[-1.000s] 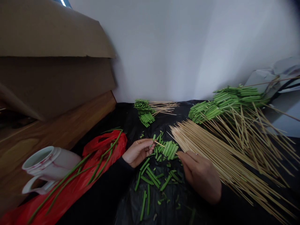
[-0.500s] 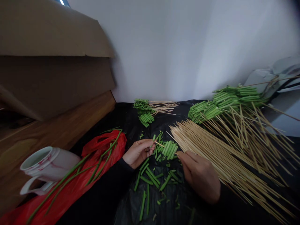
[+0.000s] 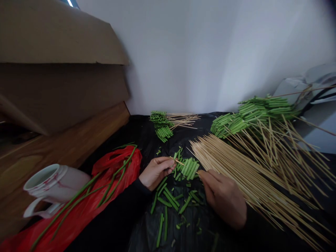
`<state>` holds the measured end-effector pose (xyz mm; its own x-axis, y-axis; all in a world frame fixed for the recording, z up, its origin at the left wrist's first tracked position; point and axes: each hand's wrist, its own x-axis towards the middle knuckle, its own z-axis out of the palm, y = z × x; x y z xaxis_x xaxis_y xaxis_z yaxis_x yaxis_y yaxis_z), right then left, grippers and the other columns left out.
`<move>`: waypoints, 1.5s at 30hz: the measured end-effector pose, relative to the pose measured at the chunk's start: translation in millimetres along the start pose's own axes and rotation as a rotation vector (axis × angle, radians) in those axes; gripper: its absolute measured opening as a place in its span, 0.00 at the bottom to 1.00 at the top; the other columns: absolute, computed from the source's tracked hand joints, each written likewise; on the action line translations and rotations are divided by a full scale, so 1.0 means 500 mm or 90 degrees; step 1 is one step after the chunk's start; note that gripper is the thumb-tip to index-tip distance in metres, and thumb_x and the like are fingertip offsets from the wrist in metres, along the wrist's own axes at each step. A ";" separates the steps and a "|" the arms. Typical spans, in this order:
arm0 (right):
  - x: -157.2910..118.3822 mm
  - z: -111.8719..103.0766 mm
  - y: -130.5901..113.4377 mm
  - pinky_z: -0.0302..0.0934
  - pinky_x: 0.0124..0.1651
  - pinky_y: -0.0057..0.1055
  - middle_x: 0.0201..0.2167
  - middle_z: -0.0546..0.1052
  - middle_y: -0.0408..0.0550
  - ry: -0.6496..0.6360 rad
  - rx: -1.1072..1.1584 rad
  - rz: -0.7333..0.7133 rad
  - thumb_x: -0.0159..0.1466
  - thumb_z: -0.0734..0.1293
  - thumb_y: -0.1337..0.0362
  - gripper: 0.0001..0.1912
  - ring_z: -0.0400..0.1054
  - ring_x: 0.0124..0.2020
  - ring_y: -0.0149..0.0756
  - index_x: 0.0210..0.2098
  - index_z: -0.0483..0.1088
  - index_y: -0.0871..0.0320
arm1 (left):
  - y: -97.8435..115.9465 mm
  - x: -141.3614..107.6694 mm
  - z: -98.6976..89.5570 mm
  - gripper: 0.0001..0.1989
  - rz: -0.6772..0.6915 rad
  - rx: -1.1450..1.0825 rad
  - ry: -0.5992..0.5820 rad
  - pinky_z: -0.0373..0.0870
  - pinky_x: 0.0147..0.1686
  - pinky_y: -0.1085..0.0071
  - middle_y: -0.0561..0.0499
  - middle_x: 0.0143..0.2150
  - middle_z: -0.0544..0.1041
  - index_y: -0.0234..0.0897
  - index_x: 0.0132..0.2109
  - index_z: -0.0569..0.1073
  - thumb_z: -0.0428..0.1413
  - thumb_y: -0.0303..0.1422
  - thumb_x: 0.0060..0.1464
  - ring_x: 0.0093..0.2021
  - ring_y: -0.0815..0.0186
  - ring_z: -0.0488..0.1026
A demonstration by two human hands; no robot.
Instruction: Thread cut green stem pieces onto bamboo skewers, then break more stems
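My right hand [image 3: 223,197] is closed on the lower end of a thin wooden skewer [image 3: 180,161]. Several short green stalk pieces [image 3: 190,168], like cut long beans or garlic scapes, sit side by side across that skewer. At its pointed end, my left hand [image 3: 158,171] pinches another green piece [image 3: 175,156] between thumb and fingers. The skewer tip appears to pass through this piece, though the fingers partly cover it. Below both hands, loose cut pieces [image 3: 170,198] and small scraps are scattered over a black plastic sheet [image 3: 147,231].
Bare skewers [image 3: 244,168] lie in a thick pile at right, beside a heap of filled skewers [image 3: 257,113]. A smaller filled bundle [image 3: 161,124] is near the wall. At left are a red plastic bag [image 3: 115,175] with long stalks, a white mug [image 3: 61,182] and a cardboard box [image 3: 63,91].
My left hand has shifted slightly right, carrying its green piece a little further along the skewer. The right hand stays almost still.
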<state>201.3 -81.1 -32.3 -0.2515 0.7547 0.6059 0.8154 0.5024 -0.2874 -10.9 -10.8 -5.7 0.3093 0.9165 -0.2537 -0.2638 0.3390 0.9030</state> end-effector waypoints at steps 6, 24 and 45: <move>0.000 0.002 -0.008 0.53 0.32 0.28 0.26 0.71 0.44 -0.010 0.014 0.000 0.65 0.57 0.71 0.12 0.66 0.27 0.31 0.40 0.71 0.59 | -0.019 -0.003 0.012 0.12 -0.025 0.025 -0.017 0.64 0.32 0.78 0.51 0.26 0.76 0.30 0.29 0.80 0.69 0.34 0.37 0.28 0.74 0.70; 0.034 -0.027 0.063 0.53 0.33 0.29 0.28 0.74 0.46 0.077 -0.107 0.053 0.68 0.56 0.65 0.13 0.66 0.29 0.32 0.37 0.72 0.59 | -0.028 -0.006 0.040 0.10 0.365 0.720 -0.106 0.65 0.46 0.68 0.47 0.38 0.78 0.38 0.40 0.80 0.58 0.36 0.55 0.40 0.64 0.73; 0.031 -0.028 0.051 0.57 0.37 0.28 0.29 0.74 0.48 0.079 -0.073 0.044 0.68 0.57 0.66 0.13 0.68 0.33 0.32 0.41 0.72 0.59 | 0.035 0.034 0.046 0.05 0.262 0.723 -0.084 0.62 0.35 0.70 0.49 0.31 0.79 0.37 0.34 0.80 0.61 0.32 0.48 0.32 0.63 0.72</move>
<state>225.3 -62.6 -19.9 -0.1322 0.7248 0.6762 0.8847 0.3939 -0.2492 10.7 5.7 13.9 0.4995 0.8603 0.1015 0.5659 -0.4128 0.7137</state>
